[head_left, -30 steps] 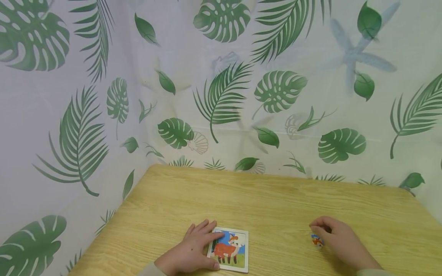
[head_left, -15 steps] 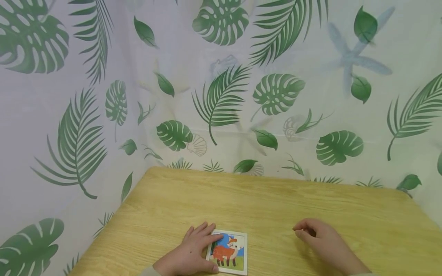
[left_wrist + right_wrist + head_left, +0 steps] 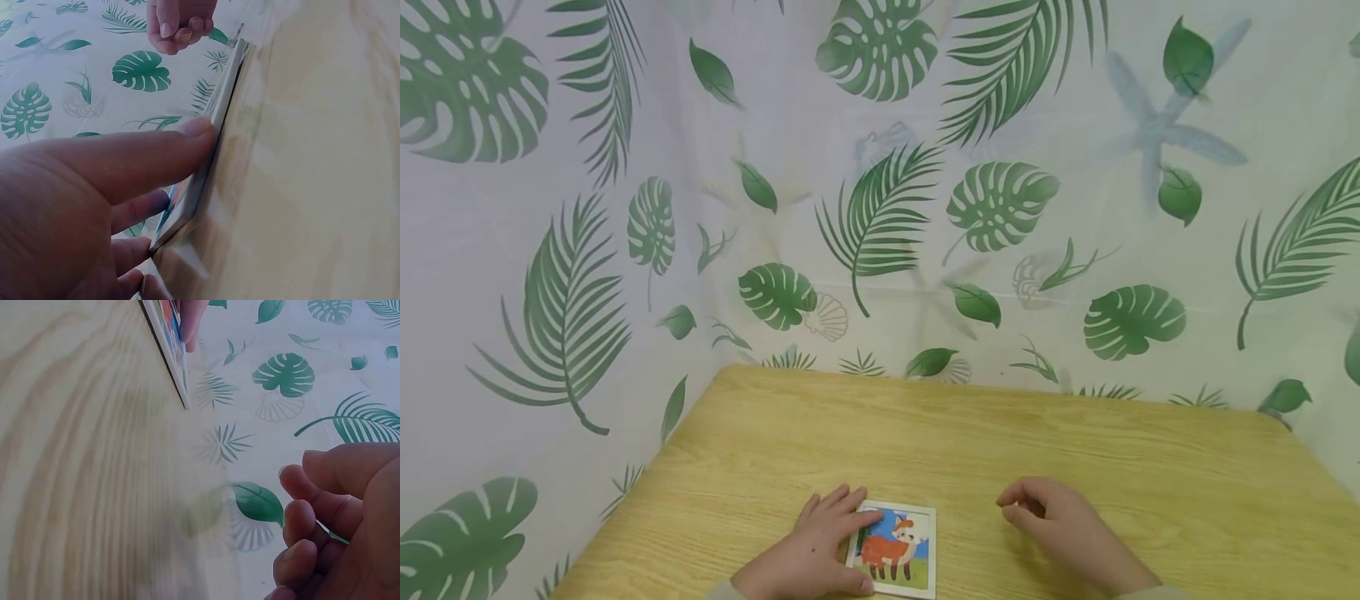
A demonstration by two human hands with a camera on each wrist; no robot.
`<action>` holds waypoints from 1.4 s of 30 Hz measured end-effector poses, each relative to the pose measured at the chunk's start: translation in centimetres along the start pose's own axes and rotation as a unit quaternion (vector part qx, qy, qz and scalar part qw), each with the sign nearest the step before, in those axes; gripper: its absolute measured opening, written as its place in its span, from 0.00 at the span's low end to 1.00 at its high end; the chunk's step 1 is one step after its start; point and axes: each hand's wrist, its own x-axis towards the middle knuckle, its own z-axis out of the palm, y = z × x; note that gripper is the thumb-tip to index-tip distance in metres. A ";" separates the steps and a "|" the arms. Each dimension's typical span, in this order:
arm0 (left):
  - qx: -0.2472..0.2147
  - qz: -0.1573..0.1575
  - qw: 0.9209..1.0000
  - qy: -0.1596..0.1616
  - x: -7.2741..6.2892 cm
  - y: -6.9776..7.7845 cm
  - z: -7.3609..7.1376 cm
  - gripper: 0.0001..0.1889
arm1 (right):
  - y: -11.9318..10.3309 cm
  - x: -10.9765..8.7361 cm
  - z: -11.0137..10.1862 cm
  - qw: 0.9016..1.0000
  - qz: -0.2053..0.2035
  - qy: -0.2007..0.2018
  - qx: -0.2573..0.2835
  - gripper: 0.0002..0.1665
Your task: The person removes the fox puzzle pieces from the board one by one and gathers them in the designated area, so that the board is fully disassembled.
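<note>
A small square picture puzzle (image 3: 891, 554) in a pale frame, showing a red-orange fox on blue and green, lies near the table's front edge. My left hand (image 3: 820, 546) rests on its left side, with spread fingers over the upper part and the thumb at the lower edge. In the left wrist view the thumb (image 3: 144, 159) touches the frame's rim. My right hand (image 3: 1052, 525) is to the right of the puzzle, apart from it. Its fingers (image 3: 297, 515) are curled with the thumb near the index finger. No piece shows between them, though the space inside the hand is partly hidden.
A wood-grain table (image 3: 925, 433) stretches out behind both hands. White sheeting (image 3: 1060, 333) printed with green leaves, shells and starfish rises behind it and along the left side.
My right hand has moved left, closer to the puzzle. The small fox-coloured puzzle piece visible under its thumb one second ago is out of sight now. My left hand has stayed on the puzzle.
</note>
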 end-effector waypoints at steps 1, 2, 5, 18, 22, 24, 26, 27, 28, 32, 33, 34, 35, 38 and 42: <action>0.001 -0.001 1.000 0.001 0.0 0.0 0.0 0.44 | -0.1 0.1 0.3 1.000 0.002 0.003 -0.004 0.13; 0.002 -0.001 1.000 0.001 0.0 0.1 0.0 0.44 | -0.3 0.2 0.5 1.000 0.002 0.005 -0.007 0.13; 0.006 0.000 1.000 0.003 0.0 0.1 -0.1 0.44 | -0.5 0.4 1.2 1.000 0.006 0.007 -0.008 0.12; -0.014 0.015 1.000 -0.005 0.0 -0.5 0.2 0.45 | -1.5 1.4 3.4 1.000 -0.009 -0.015 -0.009 0.08; -0.020 0.022 1.000 -0.002 0.1 -0.9 0.3 0.45 | -1.7 1.7 3.7 0.999 -0.023 -0.027 -0.005 0.10; -0.023 0.020 1.000 -0.001 0.1 -0.9 0.3 0.45 | -1.8 1.8 3.9 0.999 -0.029 -0.028 -0.005 0.10; -0.020 0.017 1.000 -0.002 0.1 -0.7 0.2 0.45 | -1.8 1.8 4.1 0.999 -0.030 -0.027 -0.007 0.09; -0.021 0.017 1.000 0.000 0.1 -0.8 0.3 0.45 | -1.9 1.9 4.2 0.999 -0.027 -0.027 -0.007 0.09; -0.026 0.017 1.000 0.000 0.1 -0.9 0.4 0.45 | -2.0 1.9 4.3 0.999 -0.026 -0.025 -0.009 0.09; -0.030 0.017 0.999 0.003 0.2 -1.2 0.5 0.45 | -2.4 2.4 4.8 0.999 -0.024 -0.026 -0.019 0.08; -0.031 0.019 0.999 0.004 0.2 -1.3 0.5 0.45 | -2.5 2.5 4.9 0.999 -0.028 -0.028 -0.020 0.08; -0.030 0.017 0.999 0.002 0.2 -1.2 0.4 0.45 | -2.6 2.6 5.0 0.999 -0.033 -0.028 -0.021 0.08; -0.026 0.014 1.000 0.001 0.2 -0.9 0.2 0.45 | -2.7 2.7 5.2 0.999 -0.038 -0.030 -0.020 0.08; -0.020 0.008 1.000 -0.006 0.1 -0.5 -0.1 0.45 | -3.0 2.7 5.6 0.998 -0.053 -0.034 -0.017 0.08; -0.021 0.001 1.000 -0.015 0.1 -0.1 -0.3 0.45 | -3.3 2.9 6.2 0.997 -0.056 -0.043 -0.015 0.09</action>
